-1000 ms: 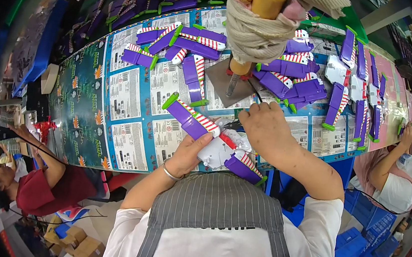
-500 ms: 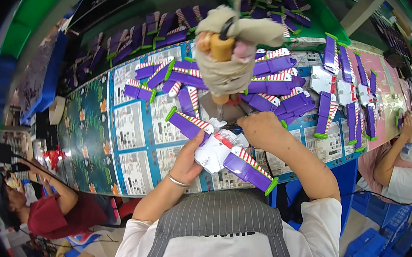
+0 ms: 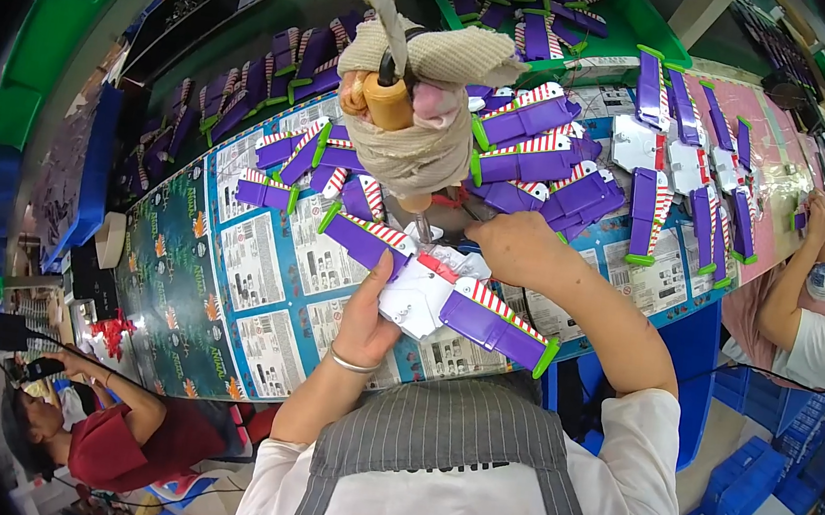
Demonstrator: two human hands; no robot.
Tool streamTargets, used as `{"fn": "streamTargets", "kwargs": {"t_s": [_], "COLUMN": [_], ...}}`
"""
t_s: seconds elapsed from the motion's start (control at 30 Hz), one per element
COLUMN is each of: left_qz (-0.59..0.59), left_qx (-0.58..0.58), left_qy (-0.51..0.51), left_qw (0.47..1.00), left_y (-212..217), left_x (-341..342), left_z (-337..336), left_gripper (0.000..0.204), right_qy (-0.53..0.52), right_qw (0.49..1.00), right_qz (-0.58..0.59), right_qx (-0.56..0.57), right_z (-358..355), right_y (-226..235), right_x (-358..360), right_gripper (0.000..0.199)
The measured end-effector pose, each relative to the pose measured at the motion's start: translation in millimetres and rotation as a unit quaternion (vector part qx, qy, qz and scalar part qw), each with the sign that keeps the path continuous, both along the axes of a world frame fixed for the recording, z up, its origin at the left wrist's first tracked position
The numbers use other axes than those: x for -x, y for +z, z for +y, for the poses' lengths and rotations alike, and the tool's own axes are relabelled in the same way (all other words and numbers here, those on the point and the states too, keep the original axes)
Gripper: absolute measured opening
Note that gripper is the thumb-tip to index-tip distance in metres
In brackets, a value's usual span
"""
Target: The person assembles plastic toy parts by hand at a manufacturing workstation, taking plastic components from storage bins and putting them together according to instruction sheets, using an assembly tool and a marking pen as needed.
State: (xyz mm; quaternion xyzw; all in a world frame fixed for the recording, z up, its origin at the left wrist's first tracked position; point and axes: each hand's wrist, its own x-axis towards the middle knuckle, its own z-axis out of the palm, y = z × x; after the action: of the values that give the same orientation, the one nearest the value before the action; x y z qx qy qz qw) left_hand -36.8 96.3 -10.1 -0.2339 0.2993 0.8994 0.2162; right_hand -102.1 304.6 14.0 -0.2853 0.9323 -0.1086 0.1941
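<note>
1. At the bottom centre of the frame, the person is wearing a grey striped apron (image 3: 434,431).
2. Just above it, the left hand (image 3: 367,331) is clamping a toy wing pack (image 3: 413,300). The thumb is pressing on top, where the left purple wing is meeting the white body; the other fingers are mostly hiding underneath. The right wing (image 3: 493,332) is extending free, toward the lower right.
3. For doing this well, I think the left grip should be holding the body level and steady under the tool, with the thumb not sliding toward its shaft.
4. Beyond the body's upper edge, the right hand (image 3: 526,252) is bending its fingers together; I cannot tell what they are gripping. The pack is lying below and left of them.
5. At the centre, a cloth-wrapped tool (image 3: 405,141) is standing above, its metal shaft (image 3: 423,226) pointing at the pack's upper edge; contact is not showing clearly.
6. Farther, purple wings (image 3: 579,203) are lying piled, and assembled packs (image 3: 637,144) are forming a row at upper right.
</note>
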Motion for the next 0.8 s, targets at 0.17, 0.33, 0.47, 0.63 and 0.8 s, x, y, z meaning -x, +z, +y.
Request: {"fn": "streamTargets", "kwargs": {"t_s": [0.17, 0.33, 0.47, 0.63, 0.8], "left_qz": [-0.006, 0.001, 0.002, 0.003, 0.005], "left_qx": [-0.012, 0.001, 0.005, 0.008, 0.007], "left_qy": [-0.003, -0.003, -0.010, -0.017, -0.018], "left_qw": [1.000, 1.000, 1.000, 1.000, 1.000], "left_y": [0.3, 4.2, 4.1, 3.3, 8.2], "left_x": [-2.5, -1.2, -0.8, -2.1, -2.6], "left_z": [-1.5, 0.8, 1.0, -0.2, 0.1], "left_gripper": [0.037, 0.037, 0.038, 0.039, 0.039], "right_qy": [0.004, 0.002, -0.002, -0.010, -0.016], "right_qw": [1.000, 1.000, 1.000, 1.000, 1.000], "right_qz": [-0.003, -0.005, -0.005, -0.002, -0.004], "right_qx": [0.011, 0.007, 0.005, 0.007, 0.012], "right_z": [-0.9, -0.7, -0.3, -0.5, -2.2], "right_y": [1.9, 1.5, -1.4, -0.9, 1.0], "right_x": [-0.3, 0.1, -0.3, -2.3, -3.7], "right_gripper": [0.028, 0.026, 0.026, 0.026, 0.024]}}
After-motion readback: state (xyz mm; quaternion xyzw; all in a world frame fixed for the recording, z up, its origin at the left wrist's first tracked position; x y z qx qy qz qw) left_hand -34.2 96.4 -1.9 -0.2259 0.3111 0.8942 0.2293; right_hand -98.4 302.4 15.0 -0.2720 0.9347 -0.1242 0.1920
